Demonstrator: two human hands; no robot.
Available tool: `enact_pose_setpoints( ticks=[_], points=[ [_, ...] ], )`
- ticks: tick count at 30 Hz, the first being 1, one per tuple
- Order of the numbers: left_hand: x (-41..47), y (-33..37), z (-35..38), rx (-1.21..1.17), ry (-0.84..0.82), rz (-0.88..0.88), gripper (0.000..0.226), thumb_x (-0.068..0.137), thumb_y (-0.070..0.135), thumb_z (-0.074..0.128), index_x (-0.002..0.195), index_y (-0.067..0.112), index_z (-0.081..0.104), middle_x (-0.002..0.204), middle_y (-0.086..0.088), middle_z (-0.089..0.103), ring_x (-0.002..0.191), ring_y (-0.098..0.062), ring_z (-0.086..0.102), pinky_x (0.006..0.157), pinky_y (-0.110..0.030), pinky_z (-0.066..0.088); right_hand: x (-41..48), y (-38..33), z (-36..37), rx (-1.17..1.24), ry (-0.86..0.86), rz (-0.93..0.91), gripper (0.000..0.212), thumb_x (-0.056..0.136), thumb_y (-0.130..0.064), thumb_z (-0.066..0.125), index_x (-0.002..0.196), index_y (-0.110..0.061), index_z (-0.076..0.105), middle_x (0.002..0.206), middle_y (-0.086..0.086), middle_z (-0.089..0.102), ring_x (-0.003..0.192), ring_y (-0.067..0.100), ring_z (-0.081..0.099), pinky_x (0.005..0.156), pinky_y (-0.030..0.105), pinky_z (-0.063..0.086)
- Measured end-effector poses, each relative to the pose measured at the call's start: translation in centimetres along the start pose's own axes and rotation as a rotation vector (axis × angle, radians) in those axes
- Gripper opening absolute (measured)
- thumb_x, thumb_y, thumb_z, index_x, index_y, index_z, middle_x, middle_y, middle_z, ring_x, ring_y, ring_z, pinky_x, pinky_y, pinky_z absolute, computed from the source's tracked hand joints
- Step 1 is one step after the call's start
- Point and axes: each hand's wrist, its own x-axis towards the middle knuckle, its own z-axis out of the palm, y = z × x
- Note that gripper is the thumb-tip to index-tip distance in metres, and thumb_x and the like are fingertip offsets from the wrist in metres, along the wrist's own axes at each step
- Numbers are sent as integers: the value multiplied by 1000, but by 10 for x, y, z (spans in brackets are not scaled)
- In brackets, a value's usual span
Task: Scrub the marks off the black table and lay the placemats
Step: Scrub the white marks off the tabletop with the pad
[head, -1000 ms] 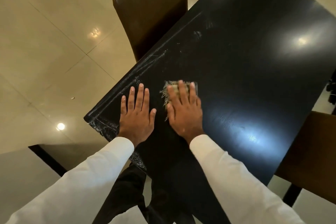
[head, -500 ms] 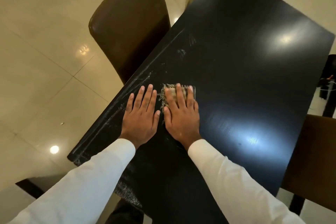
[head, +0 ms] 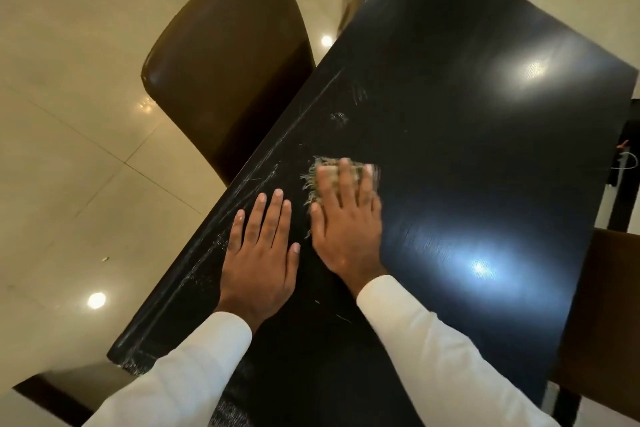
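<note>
Chair at table's left edge. White marks near that edge of table. Left hand flat on table, fingers straight, holding nothing. Frayed pad just right of it, under right hand: fingers straight, pressing pad, blurred. Second chair far right.
</note>
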Motion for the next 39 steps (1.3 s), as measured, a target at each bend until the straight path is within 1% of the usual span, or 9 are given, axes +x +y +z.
enact_pose_setpoints(
  ticks=[5, 9, 14, 18, 23, 27, 31, 35, 39],
  points=[
    [1, 0, -1, -11, -24, -7, 75, 115, 57, 12, 178, 18, 5, 188, -4, -5, 173, -26, -10, 139, -59, 8, 60, -27, 5, 8, 38, -149, 68, 111, -54, 35, 175, -37, 23, 185, 5, 13, 170, 42, 5, 131, 60, 26],
    [11, -2, -6, -15, -62, -17, 77, 112, 60, 6, 178, 21, -3, 186, -2, -14, 172, -24, -17, 140, -54, -1, 105, -1, -2, -7, 75, -26, 71, 112, -55, 32, 176, -29, 18, 185, 9, 14, 170, 45, 7, 130, 62, 30],
    [43, -7, -11, 9, -7, -21, 77, 113, 57, 10, 178, 17, 0, 187, -6, -11, 173, -27, -11, 140, -55, 5, 53, 3, -2, -13, 85, 95, 72, 113, -54, 31, 178, -30, 12, 186, 6, 4, 171, 40, 1, 133, 60, 23],
    [44, -9, -8, 4, 34, -3, 76, 116, 54, 19, 178, 14, 3, 187, -8, -9, 173, -28, -10, 139, -58, 10, 26, -27, 3, 6, 9, -43, 69, 113, -54, 33, 177, -35, 15, 187, -1, 3, 172, 35, -3, 134, 56, 18],
    [45, -9, -9, -8, 28, -17, 75, 115, 57, 14, 178, 17, 3, 187, -6, -6, 173, -26, -9, 140, -56, 8, 115, -20, -3, -27, 34, -201, 68, 111, -55, 32, 176, -35, 20, 185, 5, 13, 170, 42, 7, 129, 61, 30],
    [47, -8, -7, 13, 11, -21, 76, 115, 59, 11, 178, 19, 0, 187, -4, -9, 173, -26, -11, 140, -54, 4, 174, 27, -19, -1, 85, 2, 67, 112, -56, 30, 175, -35, 21, 184, 5, 15, 170, 43, 7, 130, 65, 30],
    [50, -7, -6, 7, 9, -31, 76, 114, 58, 12, 178, 18, 4, 187, -5, -7, 173, -27, -8, 140, -56, 7, 138, 40, -16, -35, 155, 123, 69, 111, -54, 31, 175, -30, 23, 184, 8, 16, 169, 45, 10, 129, 64, 32],
    [49, -7, -7, 2, 11, -23, 76, 115, 57, 14, 178, 16, 4, 187, -7, -7, 173, -27, -8, 139, -58, 10, 108, -14, -6, -20, 51, -28, 72, 110, -56, 35, 176, -33, 17, 186, 4, 8, 170, 42, 2, 131, 61, 23],
    [49, -8, -4, -11, 29, -21, 76, 115, 60, 12, 178, 17, 7, 187, -6, -1, 174, -27, -4, 140, -58, 11, 157, -48, -2, 3, 67, -175, 70, 110, -57, 34, 175, -33, 23, 185, 6, 16, 170, 42, 7, 132, 59, 24]
  ],
)
